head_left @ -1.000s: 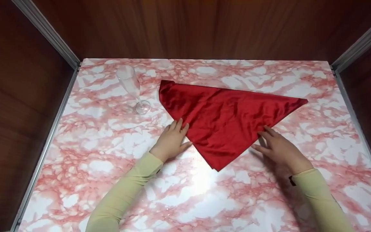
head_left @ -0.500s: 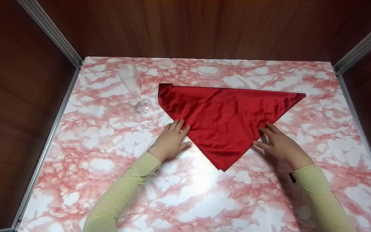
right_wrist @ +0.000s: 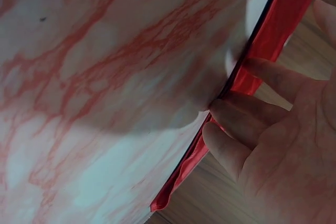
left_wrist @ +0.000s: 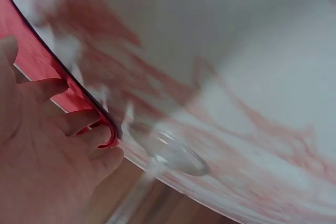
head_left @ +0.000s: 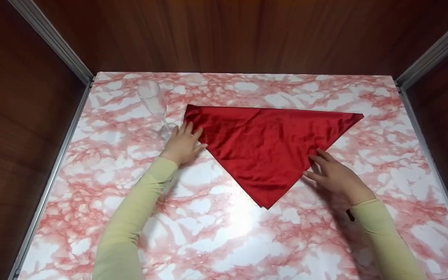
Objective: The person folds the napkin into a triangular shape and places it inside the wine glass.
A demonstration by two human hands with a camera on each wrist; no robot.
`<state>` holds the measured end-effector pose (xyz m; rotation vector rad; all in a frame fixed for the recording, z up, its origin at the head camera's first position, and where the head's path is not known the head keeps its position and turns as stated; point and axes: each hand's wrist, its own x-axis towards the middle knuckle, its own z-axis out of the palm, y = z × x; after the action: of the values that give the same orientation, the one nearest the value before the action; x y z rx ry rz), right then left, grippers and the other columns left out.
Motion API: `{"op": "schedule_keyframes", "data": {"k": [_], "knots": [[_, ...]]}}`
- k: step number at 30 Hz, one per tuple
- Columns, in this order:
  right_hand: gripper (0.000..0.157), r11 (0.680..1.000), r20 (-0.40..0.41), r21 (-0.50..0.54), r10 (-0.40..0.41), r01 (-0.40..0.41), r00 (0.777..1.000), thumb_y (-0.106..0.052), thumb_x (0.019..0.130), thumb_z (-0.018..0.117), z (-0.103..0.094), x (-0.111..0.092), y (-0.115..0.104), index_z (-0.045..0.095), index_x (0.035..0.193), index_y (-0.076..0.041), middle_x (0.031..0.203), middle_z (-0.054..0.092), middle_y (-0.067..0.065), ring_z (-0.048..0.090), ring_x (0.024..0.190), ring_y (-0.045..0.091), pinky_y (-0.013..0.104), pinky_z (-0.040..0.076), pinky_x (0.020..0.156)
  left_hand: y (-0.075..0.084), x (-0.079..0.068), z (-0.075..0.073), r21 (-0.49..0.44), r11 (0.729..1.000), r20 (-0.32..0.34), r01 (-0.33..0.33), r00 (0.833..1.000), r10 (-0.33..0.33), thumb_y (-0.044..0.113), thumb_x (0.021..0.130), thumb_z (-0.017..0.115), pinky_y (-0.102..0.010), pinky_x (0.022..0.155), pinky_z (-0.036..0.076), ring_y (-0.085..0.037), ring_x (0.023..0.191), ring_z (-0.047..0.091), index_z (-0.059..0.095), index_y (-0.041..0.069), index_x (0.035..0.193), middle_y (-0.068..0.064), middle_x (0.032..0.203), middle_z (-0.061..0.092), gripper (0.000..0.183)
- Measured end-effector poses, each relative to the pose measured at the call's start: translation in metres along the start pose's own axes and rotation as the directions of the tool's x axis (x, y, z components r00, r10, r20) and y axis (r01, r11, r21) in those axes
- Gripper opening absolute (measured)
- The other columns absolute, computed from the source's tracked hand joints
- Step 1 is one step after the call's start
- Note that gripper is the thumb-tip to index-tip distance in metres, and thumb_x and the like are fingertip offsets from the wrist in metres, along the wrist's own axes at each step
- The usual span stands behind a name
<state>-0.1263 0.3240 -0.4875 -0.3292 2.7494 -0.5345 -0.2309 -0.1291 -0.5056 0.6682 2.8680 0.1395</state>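
A shiny red cloth napkin (head_left: 263, 147), folded to a triangle, lies flat with one point toward the person and its long edge at the back. My left hand (head_left: 183, 144) rests at its upper left edge, fingers spread and touching the red fabric (left_wrist: 31, 51) in the left wrist view. At the right slanted edge, my right hand (head_left: 336, 173) touches the cloth with extended fingers; the right wrist view shows these fingertips along the hem (right_wrist: 247, 72). Neither hand grips anything. Just beyond the left fingers stands a clear champagne flute (head_left: 153, 102), its foot partly hidden by them.
The tabletop (head_left: 208, 241) has a red and white marbled pattern. Dark wooden panels (head_left: 239, 35) enclose it at the back and on both sides, with metal strips (head_left: 49, 35) at the corners. The flute's foot (left_wrist: 176, 156) sits close to the left hand.
My left hand has slid up and left along the napkin's edge, toward the flute. The curled upper left corner now lies flatter. The right hand has stayed nearly in place.
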Motion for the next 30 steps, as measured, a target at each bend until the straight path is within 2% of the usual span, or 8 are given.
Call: {"op": "schedule_keyframes", "data": {"k": [8,16,20,24,27,30], "knots": [[0.079,1.000,-0.021,-0.010,-0.018,0.018,1.000,-0.057,0.091,0.054,0.001,-0.001,0.002,0.038,0.145,-0.002,0.153,0.021,0.022,0.037,0.128,0.047,0.060,0.033,0.100,-0.011,0.003,-0.006,-0.019,0.999,0.030,0.048,0.998,-0.047,0.056,0.098,0.035,-0.056,0.112,0.009,-0.042,0.140,0.014,0.029,0.011,0.151,-0.028,0.152,0.019,0.069],[0.075,0.991,-0.101,-0.063,-0.127,0.121,0.987,-0.053,0.089,0.060,0.010,-0.004,-0.007,0.044,0.142,-0.002,0.150,0.025,0.025,0.025,0.134,0.046,0.059,0.026,0.106,-0.011,0.006,-0.008,-0.018,0.997,0.067,0.075,0.995,-0.073,0.059,0.097,0.032,-0.055,0.113,0.005,-0.040,0.142,0.006,0.024,0.015,0.153,-0.024,0.155,0.012,0.071],[0.071,0.972,-0.123,-0.089,-0.227,0.217,0.966,-0.048,0.088,0.065,0.017,-0.009,-0.023,0.047,0.141,-0.006,0.150,0.029,0.021,0.023,0.137,0.043,0.058,0.024,0.107,-0.009,0.008,-0.008,-0.025,0.997,0.090,0.071,0.994,-0.069,0.062,0.097,0.029,-0.055,0.113,0.003,-0.039,0.143,0.003,0.021,0.016,0.153,-0.021,0.156,0.011,0.073],[0.072,0.949,-0.079,-0.072,-0.313,0.308,0.947,-0.048,0.085,0.068,0.029,-0.018,-0.045,0.046,0.143,-0.012,0.153,0.029,0.013,0.020,0.140,0.039,0.057,0.023,0.108,-0.009,0.010,-0.008,-0.028,0.997,0.101,0.078,0.992,-0.075,0.063,0.097,0.027,-0.055,0.113,0.002,-0.039,0.143,0.002,0.019,0.017,0.154,-0.018,0.157,0.010,0.074],[0.072,0.918,-0.055,-0.078,-0.394,0.390,0.917,-0.050,0.084,0.069,0.038,-0.024,-0.059,0.047,0.142,-0.014,0.152,0.032,0.012,0.021,0.140,0.038,0.055,0.021,0.110,-0.007,0.010,-0.008,-0.026,0.997,0.094,0.078,0.993,-0.075,0.062,0.097,0.028,-0.056,0.112,0.000,-0.039,0.143,0.000,0.019,0.017,0.154,-0.018,0.157,0.010,0.074],[0.072,0.875,-0.036,-0.087,-0.480,0.476,0.877,-0.051,0.083,0.068,0.047,-0.028,-0.070,0.049,0.141,-0.014,0.151,0.034,0.011,0.023,0.139,0.038,0.052,0.019,0.111,0.001,0.007,-0.007,-0.018,0.999,0.069,0.043,0.997,-0.041,0.061,0.097,0.030,-0.057,0.112,0.000,-0.040,0.142,0.001,0.019,0.017,0.154,-0.018,0.157,0.010,0.073]]}}
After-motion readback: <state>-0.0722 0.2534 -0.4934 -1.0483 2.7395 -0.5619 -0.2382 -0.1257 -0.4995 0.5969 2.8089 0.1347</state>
